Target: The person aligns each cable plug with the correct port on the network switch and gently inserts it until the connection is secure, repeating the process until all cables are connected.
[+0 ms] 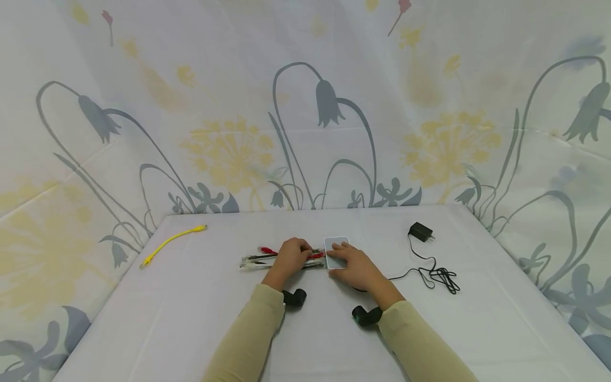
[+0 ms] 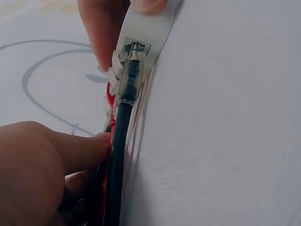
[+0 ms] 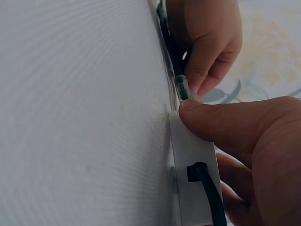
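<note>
In the head view, my left hand [image 1: 288,258] is over a bundle of short network cables [image 1: 258,265]. Its thumb and finger pinch a red network cable [image 2: 108,165], which runs beside a black network cable [image 2: 121,141] in the left wrist view. The black cable's clear plug [image 2: 129,82] sits at a port of a white network switch [image 3: 190,141]. My right hand [image 1: 357,268] grips that switch, thumb on the near end and fingers over its top. A black power cord [image 3: 211,193] enters the switch's side. The red cable's plug end is mostly hidden.
A black power adapter [image 1: 421,232] lies at the back right, its coiled cord [image 1: 444,277] trailing toward the switch. To the far left rests a short yellow network cable [image 1: 172,240]. Black wrist mounts [image 1: 366,317] sit at both cuffs. A flowered curtain [image 1: 305,159] hangs behind the table.
</note>
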Tool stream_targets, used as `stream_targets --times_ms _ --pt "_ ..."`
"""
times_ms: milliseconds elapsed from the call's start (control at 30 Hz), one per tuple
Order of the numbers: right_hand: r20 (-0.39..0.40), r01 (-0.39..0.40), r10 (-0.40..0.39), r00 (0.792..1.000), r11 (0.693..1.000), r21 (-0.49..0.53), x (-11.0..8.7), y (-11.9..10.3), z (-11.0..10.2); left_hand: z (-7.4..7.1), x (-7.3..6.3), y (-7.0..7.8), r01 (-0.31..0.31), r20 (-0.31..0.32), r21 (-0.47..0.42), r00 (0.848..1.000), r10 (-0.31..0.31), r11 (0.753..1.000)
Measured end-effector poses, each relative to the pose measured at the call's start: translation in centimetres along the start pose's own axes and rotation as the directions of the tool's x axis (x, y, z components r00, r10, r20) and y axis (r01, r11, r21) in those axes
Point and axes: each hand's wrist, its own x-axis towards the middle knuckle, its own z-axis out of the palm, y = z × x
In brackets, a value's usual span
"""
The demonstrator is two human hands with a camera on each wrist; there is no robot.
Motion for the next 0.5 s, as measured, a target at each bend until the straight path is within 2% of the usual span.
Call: stream_targets --times_ms 167,500 --pt "0.005 -0.004 0.004 1.0 1.0 0.0 -0.13 -0.06 -0.09 0.11 0.06 0.01 -0.01 -0.004 0.0 1.0 0.01 1.0" --pt "0.01 0.004 -0.004 1.0 1.0 -0.009 -0.13 -0.05 -0.1 0.08 0.13 0.06 0.007 -0.001 -0.015 1.0 -0.007 1.0"
